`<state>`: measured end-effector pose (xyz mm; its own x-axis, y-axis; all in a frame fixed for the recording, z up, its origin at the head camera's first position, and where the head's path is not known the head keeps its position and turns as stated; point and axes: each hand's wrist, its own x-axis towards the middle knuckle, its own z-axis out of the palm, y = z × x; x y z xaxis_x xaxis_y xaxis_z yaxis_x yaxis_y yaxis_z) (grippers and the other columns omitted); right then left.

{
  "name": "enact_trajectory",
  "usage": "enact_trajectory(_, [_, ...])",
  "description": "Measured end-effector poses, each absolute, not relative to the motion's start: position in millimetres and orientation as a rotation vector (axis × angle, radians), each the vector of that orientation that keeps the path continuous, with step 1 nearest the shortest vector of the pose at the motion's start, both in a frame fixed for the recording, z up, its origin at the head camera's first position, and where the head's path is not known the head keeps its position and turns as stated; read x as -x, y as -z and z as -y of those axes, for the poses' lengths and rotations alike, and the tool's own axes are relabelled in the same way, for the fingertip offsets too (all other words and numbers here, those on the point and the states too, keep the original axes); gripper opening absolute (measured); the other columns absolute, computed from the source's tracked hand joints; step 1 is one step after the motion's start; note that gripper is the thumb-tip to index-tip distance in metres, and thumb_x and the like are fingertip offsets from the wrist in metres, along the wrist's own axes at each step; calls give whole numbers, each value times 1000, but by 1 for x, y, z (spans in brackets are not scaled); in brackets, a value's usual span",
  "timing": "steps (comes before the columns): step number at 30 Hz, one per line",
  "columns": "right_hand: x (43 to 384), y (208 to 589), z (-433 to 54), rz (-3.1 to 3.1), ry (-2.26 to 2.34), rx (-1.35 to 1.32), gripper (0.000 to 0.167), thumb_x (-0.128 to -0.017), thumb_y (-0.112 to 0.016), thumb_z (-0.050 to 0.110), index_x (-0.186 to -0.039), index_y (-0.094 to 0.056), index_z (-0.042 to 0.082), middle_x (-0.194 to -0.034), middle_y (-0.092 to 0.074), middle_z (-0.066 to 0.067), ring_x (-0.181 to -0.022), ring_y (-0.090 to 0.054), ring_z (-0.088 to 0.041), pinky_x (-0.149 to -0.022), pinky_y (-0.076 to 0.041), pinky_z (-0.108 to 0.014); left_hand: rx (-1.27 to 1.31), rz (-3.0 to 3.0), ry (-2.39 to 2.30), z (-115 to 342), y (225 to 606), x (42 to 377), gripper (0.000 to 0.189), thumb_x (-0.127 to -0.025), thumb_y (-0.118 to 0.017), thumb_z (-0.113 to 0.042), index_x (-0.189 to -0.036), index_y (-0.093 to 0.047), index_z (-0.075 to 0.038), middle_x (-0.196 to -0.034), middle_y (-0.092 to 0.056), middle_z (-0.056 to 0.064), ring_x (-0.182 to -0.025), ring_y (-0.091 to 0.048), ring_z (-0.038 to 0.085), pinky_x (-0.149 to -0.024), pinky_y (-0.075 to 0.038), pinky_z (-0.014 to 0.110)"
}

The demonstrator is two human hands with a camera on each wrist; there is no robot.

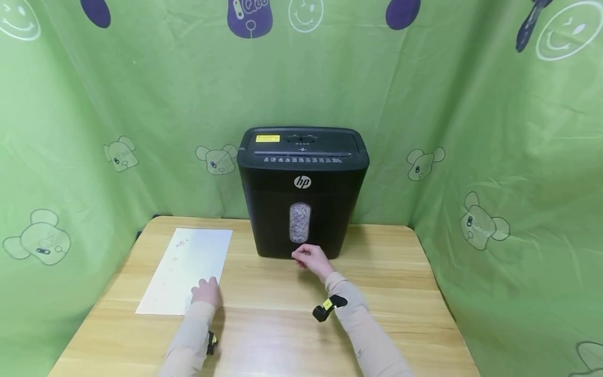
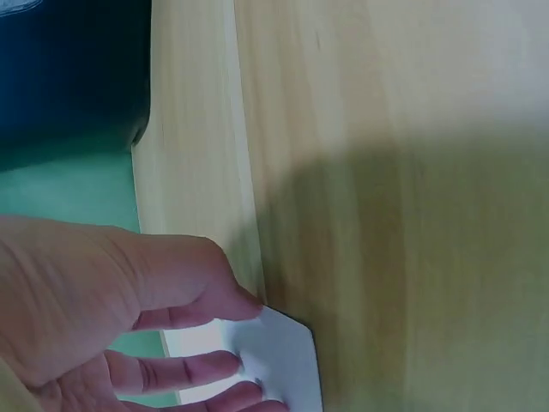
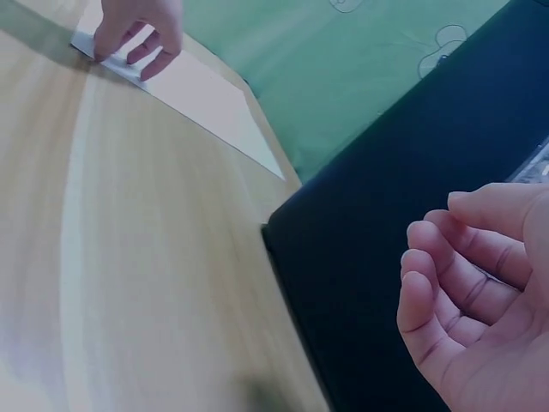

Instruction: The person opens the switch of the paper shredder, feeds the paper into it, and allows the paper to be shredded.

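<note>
where green cloth (image 1: 330,78) stands behind wooden table (image 1: 268,335), left hand (image 1: 206,293) touches paper (image 1: 195,256), fingers (image 2: 184,371) parted; right hand (image 1: 313,259), empty, curls loosely.

In the head view, my left hand (image 1: 205,293) covers the lower right of the paper (image 1: 200,256), whose faint marks are too small to read. The left wrist view crops the shredder (image 2: 69,77) at upper left; the right wrist view crops my right hand (image 3: 496,333) at right.
</note>
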<state>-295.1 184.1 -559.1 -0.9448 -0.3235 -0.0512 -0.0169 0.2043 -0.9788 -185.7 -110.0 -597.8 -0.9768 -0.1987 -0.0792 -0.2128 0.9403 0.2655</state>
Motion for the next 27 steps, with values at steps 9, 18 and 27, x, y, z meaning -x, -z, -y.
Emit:
enact_trajectory(9, [285,562,-169,-2158,1816,329,21,-92,-62,3,-98,-60,-16,-65,-58,5,-58,-53,-5,-57,-48,-21,482,-2998,-574,118,598,186,23,-90,-45,5,-111,-48,11,-99,-54,35,-85,-57,51,-71,-55,58])
enact_trajectory(18, [265,559,-153,-2130,1799,348,24,-92,-58,1,-102,-55,-21,-79,-63,-32,-59,-54,-7,-57,-51,-24,662,-2971,-768,145,593,176,26,-90,-47,-8,-109,-52,10,-97,-58,31,-80,-62,47,-67,-55,56])
enact_trajectory(27, [273,591,-136,-2117,1792,340,14,-90,-61,1,-95,-59,-11,-79,-63,-32,-56,-53,-12,-54,-46,-23,693,-3063,-902,157,561,164,25,-92,-45,-10,-109,-53,7,-93,-64,33,-74,-64,43,-60,-53,53])
